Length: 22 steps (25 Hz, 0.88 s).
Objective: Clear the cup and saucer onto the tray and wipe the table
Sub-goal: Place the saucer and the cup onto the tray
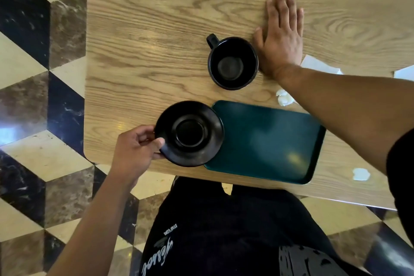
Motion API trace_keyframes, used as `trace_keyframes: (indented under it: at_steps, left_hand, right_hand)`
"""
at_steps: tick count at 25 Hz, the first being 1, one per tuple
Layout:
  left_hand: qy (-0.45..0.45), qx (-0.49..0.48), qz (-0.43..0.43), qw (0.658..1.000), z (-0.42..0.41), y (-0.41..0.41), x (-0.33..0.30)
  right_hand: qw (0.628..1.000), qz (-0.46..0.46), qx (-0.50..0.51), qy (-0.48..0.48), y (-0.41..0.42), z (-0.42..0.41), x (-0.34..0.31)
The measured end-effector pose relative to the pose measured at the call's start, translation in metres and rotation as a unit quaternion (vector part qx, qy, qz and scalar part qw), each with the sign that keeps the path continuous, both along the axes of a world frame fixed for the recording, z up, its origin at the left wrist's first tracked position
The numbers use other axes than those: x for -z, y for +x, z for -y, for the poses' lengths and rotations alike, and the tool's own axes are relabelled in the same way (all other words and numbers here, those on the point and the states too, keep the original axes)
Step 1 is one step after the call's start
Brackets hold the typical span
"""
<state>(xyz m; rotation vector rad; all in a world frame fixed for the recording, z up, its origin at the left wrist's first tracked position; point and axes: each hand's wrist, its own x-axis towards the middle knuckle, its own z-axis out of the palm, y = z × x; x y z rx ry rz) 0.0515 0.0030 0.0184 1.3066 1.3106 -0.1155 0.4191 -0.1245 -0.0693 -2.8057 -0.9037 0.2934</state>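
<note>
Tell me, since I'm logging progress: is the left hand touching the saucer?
Touching. The head view shows the left hand pinching the black saucer's left rim, thumb on top, its right edge overlapping the green tray.

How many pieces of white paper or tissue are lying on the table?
4. One crumpled tissue beside the tray's far right corner, one crumpled tissue right of the tray, and two flat napkins at the right edge. The forearm may hide more.

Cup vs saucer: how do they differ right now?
The cup stands free on the table, unheld; the saucer is pinched at its rim by the left hand. The cup is deep with a handle; the saucer is flat, overlapping the tray edge. Both are black and empty.
</note>
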Motion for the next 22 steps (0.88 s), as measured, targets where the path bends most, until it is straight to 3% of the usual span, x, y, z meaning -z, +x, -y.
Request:
trace_keyframes:
  at_steps: [10, 22]
  left_hand:
    - [-0.022, 0.112, -0.056, 0.992, 0.049, 0.042, 0.018]
    - [-0.041, 0.115, -0.069, 0.990, 0.060, 0.051, 0.021]
  right_hand:
    - [1.000, 0.018, 0.009, 0.010, 0.000, 0.001, 0.001]
    - [0.999, 0.030, 0.018, 0.013, -0.001, 0.001, 0.003]
